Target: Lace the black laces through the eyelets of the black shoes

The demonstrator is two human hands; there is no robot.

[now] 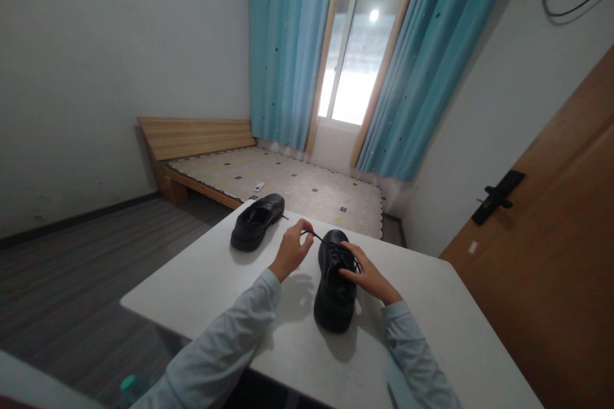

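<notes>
A black lace-up shoe [336, 294] stands upright on the white table [412, 307], its toe pointing away from me. Left of the shoe, my left hand [293, 248] pinches a black shoelace [318, 238] and holds it stretched out from the shoe's front. My right hand [363, 273] rests at the shoe's right side, fingers curled over the lacing with the thumb near the opening; lace shows by its fingers, but its grip is partly hidden. The other black shoe [256, 222] sits further back on the left, with a lace end sticking out to its right.
Beyond the table is a bed [297, 182] with a patterned mattress and wooden headboard [206, 134]; a small white object [259, 186] lies on it. Blue curtains [292, 45] flank the window. A wooden door [551, 236] is at right. Something with a green cap [128, 383] is at lower left.
</notes>
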